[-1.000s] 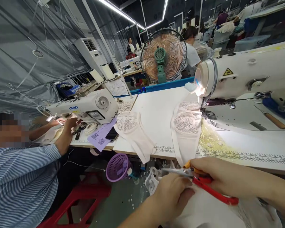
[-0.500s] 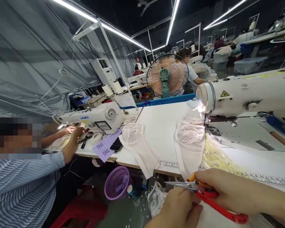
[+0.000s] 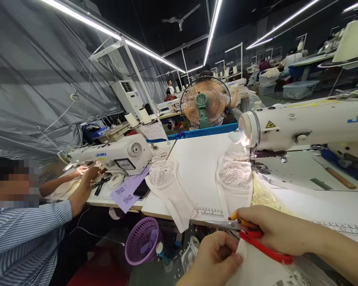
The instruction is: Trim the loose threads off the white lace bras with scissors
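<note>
My right hand (image 3: 274, 232) is closed round red-handled scissors (image 3: 256, 240), their blades pointing left at the table's front edge. Just below and left of it, my left hand (image 3: 216, 256) pinches white fabric (image 3: 256, 268) that lies over my lap. A white lace piece (image 3: 234, 180) hangs from the needle area of the white sewing machine (image 3: 304, 125) down over the table edge toward the scissors. A second lace piece (image 3: 167, 184) lies further left on the white table (image 3: 197, 159).
A person in a striped shirt (image 3: 24, 242) works at a neighbouring Juki sewing machine (image 3: 113, 155) on the left. A purple basket (image 3: 141, 246) sits on the floor below the table. A standing fan (image 3: 205, 102) is behind the table. Yellowish scraps (image 3: 267, 194) lie by the machine.
The view has tilted up and shifted slightly. My left hand has drawn closer under the scissors and pinches the fabric; my right hand stays on the scissors.
</note>
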Action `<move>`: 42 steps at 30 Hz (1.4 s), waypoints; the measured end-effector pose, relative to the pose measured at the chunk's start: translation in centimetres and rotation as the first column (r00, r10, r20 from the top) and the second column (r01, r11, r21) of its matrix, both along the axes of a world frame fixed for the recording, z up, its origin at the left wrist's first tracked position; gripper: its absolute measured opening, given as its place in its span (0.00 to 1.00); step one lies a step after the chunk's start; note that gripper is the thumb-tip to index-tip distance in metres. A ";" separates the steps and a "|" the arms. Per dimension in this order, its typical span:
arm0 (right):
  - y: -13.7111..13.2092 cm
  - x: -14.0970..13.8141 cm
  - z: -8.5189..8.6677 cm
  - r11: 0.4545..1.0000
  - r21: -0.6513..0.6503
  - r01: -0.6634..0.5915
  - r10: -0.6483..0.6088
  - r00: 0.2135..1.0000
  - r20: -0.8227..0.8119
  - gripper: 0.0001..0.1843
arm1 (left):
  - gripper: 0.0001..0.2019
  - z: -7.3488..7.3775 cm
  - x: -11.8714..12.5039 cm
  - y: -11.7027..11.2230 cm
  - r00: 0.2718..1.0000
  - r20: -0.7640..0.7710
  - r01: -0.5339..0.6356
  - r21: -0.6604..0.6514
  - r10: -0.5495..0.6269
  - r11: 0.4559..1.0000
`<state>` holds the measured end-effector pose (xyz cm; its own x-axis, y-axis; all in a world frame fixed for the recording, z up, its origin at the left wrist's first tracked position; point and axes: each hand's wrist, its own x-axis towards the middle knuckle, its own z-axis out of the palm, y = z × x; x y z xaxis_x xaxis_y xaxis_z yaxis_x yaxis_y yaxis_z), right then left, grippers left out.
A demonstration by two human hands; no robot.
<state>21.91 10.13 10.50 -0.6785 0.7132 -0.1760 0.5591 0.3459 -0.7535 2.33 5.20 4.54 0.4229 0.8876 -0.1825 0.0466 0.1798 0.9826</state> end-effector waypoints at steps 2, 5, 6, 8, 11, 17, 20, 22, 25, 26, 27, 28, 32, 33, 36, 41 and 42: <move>-0.1 0.0 0.2 1.000 0.014 0.003 -0.003 1.000 -0.004 0.14 | 0.28 0.6 0.3 0.1 1.000 0.009 -0.019 0.072 0.019 0.997; -0.2 0.1 0.4 1.000 0.029 0.003 -0.003 1.000 -0.015 0.14 | 0.26 1.7 0.8 0.2 0.997 0.035 -0.070 0.111 0.067 0.991; -0.2 0.1 0.4 0.999 0.036 0.005 -0.004 1.000 -0.021 0.14 | 0.25 2.0 0.9 0.2 0.996 0.052 -0.073 0.098 0.068 0.993; -0.1 0.2 0.4 0.999 0.052 0.010 -0.009 1.000 -0.030 0.14 | 0.24 2.4 1.0 0.3 0.994 0.084 -0.068 0.058 0.063 0.996; 0.0 0.3 0.5 0.998 0.054 0.021 -0.018 0.998 -0.053 0.14 | 0.23 2.4 1.0 0.6 0.990 0.122 -0.069 -0.044 0.074 0.997; 0.2 0.6 0.3 0.984 -0.177 0.022 -0.057 0.980 -0.192 0.10 | 0.23 1.5 0.8 1.4 0.976 0.174 -0.082 -0.271 0.133 0.959; 0.7 1.1 -0.7 0.951 -0.309 0.012 -0.095 0.962 -0.255 0.10 | 0.22 1.2 0.9 1.9 0.977 0.184 -0.041 -0.316 0.104 0.948; 0.9 1.3 -1.3 0.930 -0.367 0.013 -0.122 0.954 -0.275 0.11 | 0.20 1.0 0.9 2.1 0.976 0.196 -0.031 -0.324 0.099 0.945; 1.0 1.3 -1.5 0.896 -0.444 0.000 -0.133 0.954 -0.269 0.11 | 0.18 0.9 0.9 2.1 0.972 0.221 -0.011 -0.311 0.084 0.950; 1.0 1.2 -1.3 0.888 -0.459 -0.002 -0.130 0.958 -0.256 0.10 | 0.17 0.8 0.8 2.1 0.970 0.233 0.000 -0.301 0.073 0.954; 1.0 1.0 -1.1 0.885 -0.465 0.000 -0.125 0.963 -0.239 0.10 | 0.16 0.8 0.7 2.0 0.967 0.246 0.012 -0.288 0.061 0.958; 1.0 0.9 -0.9 0.889 -0.457 0.005 -0.119 0.968 -0.221 0.09 | 0.15 0.8 0.6 2.0 0.965 0.257 0.025 -0.273 0.048 0.962; 1.1 0.7 -0.1 0.946 -0.322 0.024 -0.075 0.986 -0.148 0.10 | 0.13 1.1 0.3 2.1 0.965 0.262 0.065 -0.224 -0.004 0.972; 1.1 0.6 0.1 0.959 -0.283 0.022 -0.062 0.989 -0.132 0.10 | 0.13 1.2 0.3 2.1 0.966 0.258 0.069 -0.221 -0.010 0.973; 1.1 0.6 0.3 0.969 -0.248 0.016 -0.046 0.992 -0.114 0.10 | 0.14 1.1 0.3 2.1 0.965 0.262 0.054 -0.242 0.011 0.969; 1.0 0.4 0.4 0.953 -0.302 0.010 -0.048 0.992 -0.116 0.10 | 0.16 0.8 0.5 2.1 0.965 0.257 0.022 -0.269 0.050 0.963; 1.0 0.4 0.4 0.957 -0.289 0.007 -0.042 0.992 -0.116 0.10 | 0.16 0.8 0.6 2.1 0.966 0.253 0.018 -0.268 0.053 0.963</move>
